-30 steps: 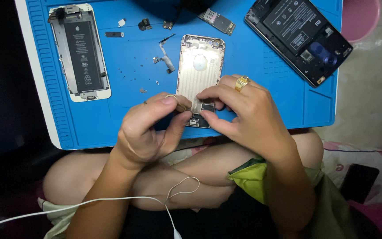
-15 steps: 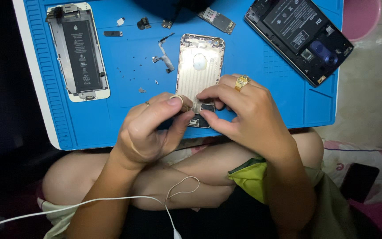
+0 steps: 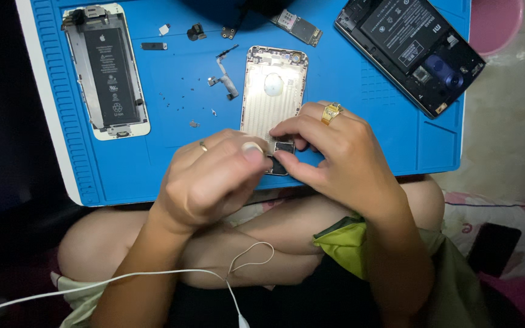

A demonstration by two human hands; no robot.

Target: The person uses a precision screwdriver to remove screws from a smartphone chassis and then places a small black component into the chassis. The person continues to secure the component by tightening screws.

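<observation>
**Both hands pinch at the foot of a gold phone shell on the blue mat**

The blue work mat (image 3: 153, 170) is the landmark, resting across the person's crossed legs. At the mat's upper right corner lies a black opened phone (image 3: 411, 51), tilted. Along the mat's left side lies a white-framed opened phone (image 3: 106, 70) with its long black battery showing. In the mat's middle sits the gold phone shell (image 3: 273, 91), inner side up.

The right hand (image 3: 335, 158), with a gold ring, has thumb and forefinger closed on a small dark part (image 3: 282, 149) at the shell's near end. The left hand (image 3: 214, 176) meets it there, fingers curled together, thumb pressed toward the same spot.

Left of the shell lie a flex cable (image 3: 225, 79) and scattered tiny screws (image 3: 180, 103).
</observation>
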